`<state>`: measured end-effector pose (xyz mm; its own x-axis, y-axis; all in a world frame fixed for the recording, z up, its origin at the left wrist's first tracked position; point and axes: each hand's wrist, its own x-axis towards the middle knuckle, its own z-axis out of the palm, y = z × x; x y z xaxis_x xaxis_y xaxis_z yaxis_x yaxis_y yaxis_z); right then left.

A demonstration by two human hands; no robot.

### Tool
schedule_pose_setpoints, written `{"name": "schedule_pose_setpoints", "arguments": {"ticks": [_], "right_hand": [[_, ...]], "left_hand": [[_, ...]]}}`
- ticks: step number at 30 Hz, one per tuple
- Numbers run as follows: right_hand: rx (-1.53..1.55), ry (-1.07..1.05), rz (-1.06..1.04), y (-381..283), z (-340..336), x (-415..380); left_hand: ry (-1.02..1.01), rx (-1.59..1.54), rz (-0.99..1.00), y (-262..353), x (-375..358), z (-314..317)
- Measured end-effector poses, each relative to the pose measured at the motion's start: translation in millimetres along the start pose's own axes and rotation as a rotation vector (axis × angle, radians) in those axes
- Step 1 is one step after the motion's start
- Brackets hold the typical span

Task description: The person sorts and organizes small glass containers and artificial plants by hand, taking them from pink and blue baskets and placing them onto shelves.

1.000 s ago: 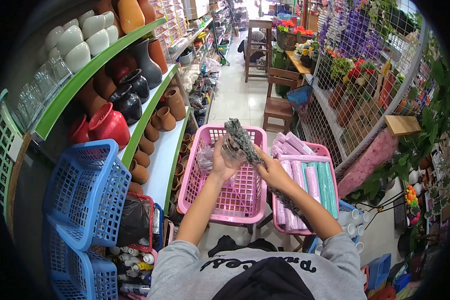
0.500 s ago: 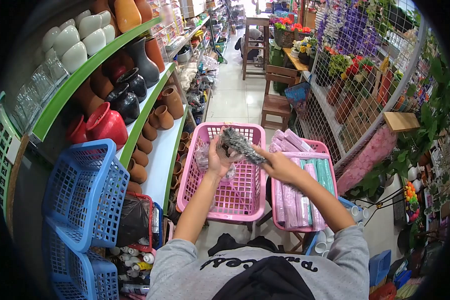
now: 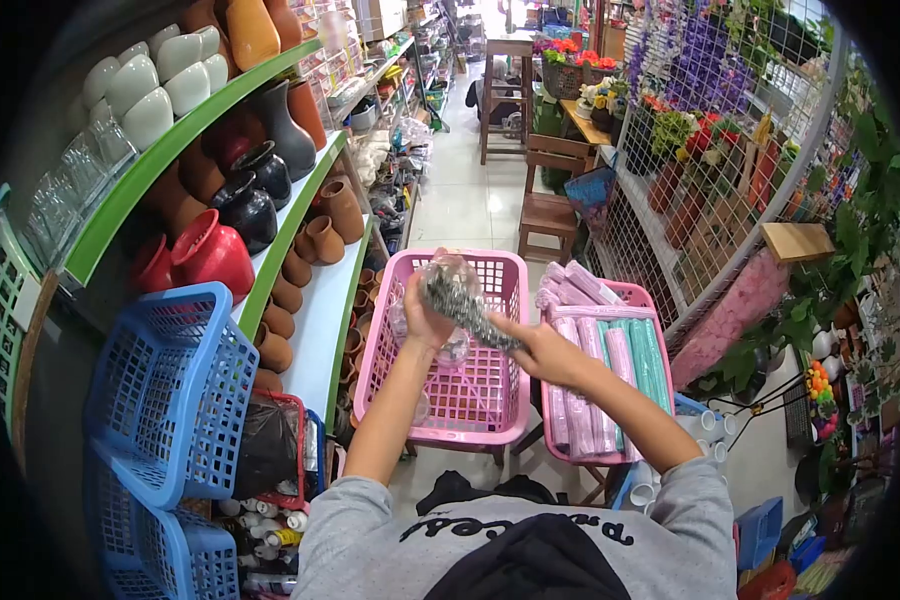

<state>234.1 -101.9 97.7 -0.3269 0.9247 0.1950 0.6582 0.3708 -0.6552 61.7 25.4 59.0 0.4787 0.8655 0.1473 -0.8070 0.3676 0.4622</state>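
Observation:
Over the pink basket [image 3: 394, 432], my left hand [image 3: 425, 325] is curled around a clear, rounded object [image 3: 460, 268] that looks like glass or plastic. A dark grey-and-white speckled, fuzzy bundle [image 3: 452, 300] lies across its front and hides much of it. My right hand [image 3: 550, 354] is closed on the bundle's lower right end. I cannot make out whether the bundle is a cloth or a duster. Below my hands, several clear rounded items [image 3: 454, 350] lie along the basket's left side and middle.
A second pink basket [image 3: 642, 292] holds pink and green wrapped packs [image 3: 620, 365]. Blue baskets [image 3: 175, 390] stack at the left, beside shelves of pots [image 3: 215, 250]. A wooden chair [image 3: 550, 210] and a wire rack [image 3: 710, 190] stand ahead on the right.
The speckled bundle has shifted left and down across the clear object. My right hand has moved slightly lower, and my left hand has turned and moved slightly left.

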Motion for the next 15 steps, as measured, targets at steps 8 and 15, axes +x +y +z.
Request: {"name": "schedule_pose_setpoints", "arguments": {"ticks": [8,15], "right_hand": [[-0.501,0.167,0.092,38,-38,-9],[0.071,0.444,-0.122,12,2,22]], "left_hand": [[0.078,-0.048,-0.106,3,-15,-1],[0.115,-0.008,-0.210,-33,-1,-5]]}}
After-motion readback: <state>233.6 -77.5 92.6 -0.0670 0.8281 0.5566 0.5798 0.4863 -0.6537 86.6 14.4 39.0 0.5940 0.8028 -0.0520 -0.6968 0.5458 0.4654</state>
